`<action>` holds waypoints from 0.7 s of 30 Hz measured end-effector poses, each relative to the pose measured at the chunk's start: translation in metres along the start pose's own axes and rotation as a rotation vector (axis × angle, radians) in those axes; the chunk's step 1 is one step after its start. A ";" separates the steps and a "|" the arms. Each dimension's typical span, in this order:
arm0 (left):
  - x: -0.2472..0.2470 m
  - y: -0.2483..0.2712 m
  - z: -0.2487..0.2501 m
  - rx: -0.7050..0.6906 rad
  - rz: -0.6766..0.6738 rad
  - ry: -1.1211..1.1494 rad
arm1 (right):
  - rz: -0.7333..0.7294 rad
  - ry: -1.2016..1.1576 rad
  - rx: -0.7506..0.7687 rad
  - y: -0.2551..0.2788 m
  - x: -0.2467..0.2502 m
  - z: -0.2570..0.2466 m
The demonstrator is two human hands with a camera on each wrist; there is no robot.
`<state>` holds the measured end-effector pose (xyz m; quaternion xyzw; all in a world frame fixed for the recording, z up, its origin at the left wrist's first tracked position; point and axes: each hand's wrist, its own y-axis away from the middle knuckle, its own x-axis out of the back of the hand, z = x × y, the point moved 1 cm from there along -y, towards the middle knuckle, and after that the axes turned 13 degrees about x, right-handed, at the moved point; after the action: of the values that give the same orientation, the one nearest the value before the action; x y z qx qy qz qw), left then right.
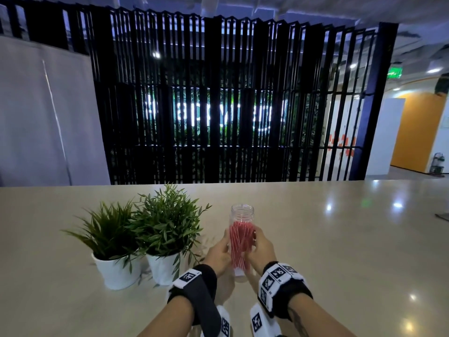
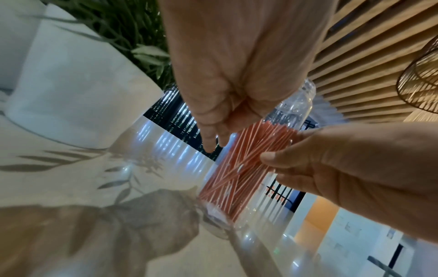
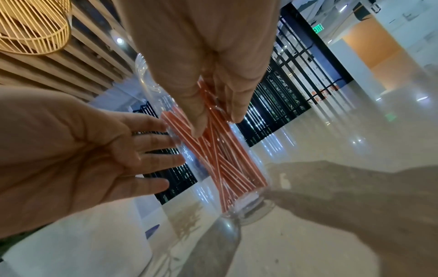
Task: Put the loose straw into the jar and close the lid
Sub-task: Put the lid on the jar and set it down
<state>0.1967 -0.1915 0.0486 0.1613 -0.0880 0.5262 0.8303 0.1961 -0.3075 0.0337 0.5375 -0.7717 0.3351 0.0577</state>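
On table (image 1: pixel 315 239), lidless clear jar (image 1: pixel 242 211), red straws (image 1: pixel 239 244).

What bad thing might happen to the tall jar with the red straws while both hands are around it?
The jar is tall, narrow and see-through, so a nudge from the left hand or right hand might tip it on the shiny table. Its mouth is open with no lid on, so the straws might spill out. The plants stand close on the left and might get bumped.
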 end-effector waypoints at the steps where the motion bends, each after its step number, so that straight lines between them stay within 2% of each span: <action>1: 0.000 -0.003 -0.005 0.011 0.006 -0.001 | -0.014 0.005 -0.007 0.001 -0.003 0.002; 8: -0.003 -0.020 -0.024 0.079 0.061 -0.053 | -0.029 0.008 -0.061 0.002 -0.009 0.012; 15: -0.001 -0.018 -0.019 0.083 0.126 -0.058 | -0.156 0.083 -0.163 0.001 0.000 0.007; 19: 0.003 -0.013 -0.015 0.052 0.174 -0.128 | -0.195 0.147 -0.095 0.005 0.012 0.003; 21: 0.005 -0.010 -0.012 0.004 0.225 -0.128 | -0.170 0.199 -0.070 0.009 0.016 -0.002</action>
<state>0.2072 -0.1868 0.0376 0.1854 -0.1575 0.6047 0.7584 0.1813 -0.3167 0.0384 0.5628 -0.7250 0.3534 0.1809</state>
